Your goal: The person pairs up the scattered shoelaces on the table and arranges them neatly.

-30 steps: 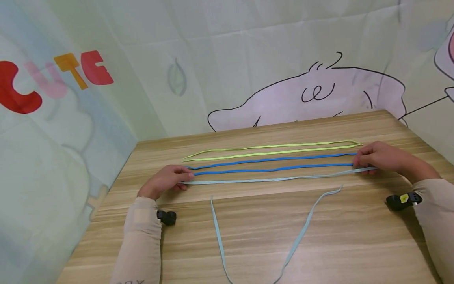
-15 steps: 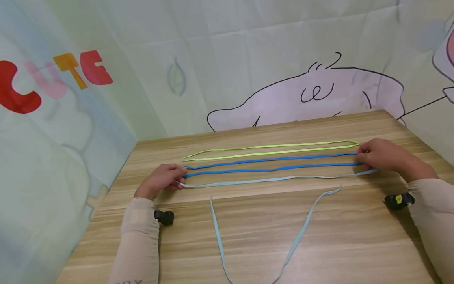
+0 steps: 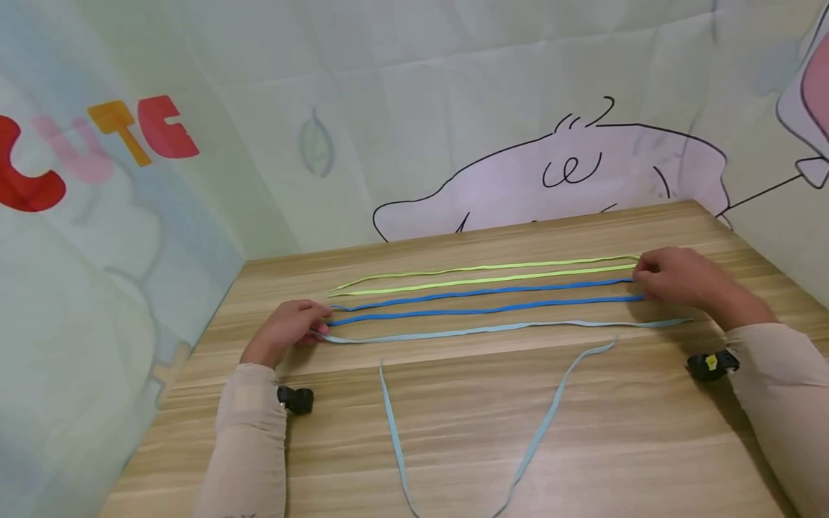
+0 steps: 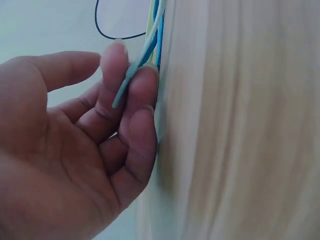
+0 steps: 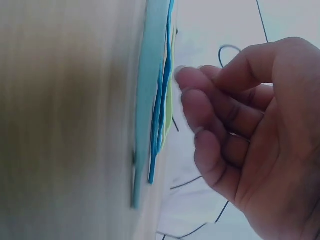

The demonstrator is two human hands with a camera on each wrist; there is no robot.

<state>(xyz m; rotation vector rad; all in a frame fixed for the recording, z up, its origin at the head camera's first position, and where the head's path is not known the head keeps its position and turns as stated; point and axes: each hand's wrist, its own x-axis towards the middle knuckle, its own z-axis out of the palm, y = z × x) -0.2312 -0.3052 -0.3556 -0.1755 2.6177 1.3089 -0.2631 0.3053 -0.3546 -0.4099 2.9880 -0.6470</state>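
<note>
My left hand (image 3: 285, 331) is at the left ends of the laces. In the left wrist view, the tip of a light blue shoelace (image 4: 132, 75) lies between its curled fingers, with the thumb apart from the lace. Two blue lace strands (image 3: 447, 313) run just beyond, their left ends close to the fingers. At the right ends, my right hand (image 3: 686, 280) hovers over the blue and yellow-green laces. Its fingers are loosely bent with nothing seen between them in the right wrist view. The light blue lace's right end (image 5: 137, 185) lies free.
Yellow-green lace strands (image 3: 512, 278) stretch behind the blue ones. Nearer, another light blue lace (image 3: 547, 424) lies in a U shape on the wooden table (image 3: 466, 467). A printed cloth (image 3: 440, 108) hangs behind and left of the table.
My right hand has let go of the light blue lace's right end and moved back toward the yellow-green lace. My left hand has shifted slightly left. The view has turned a little.
</note>
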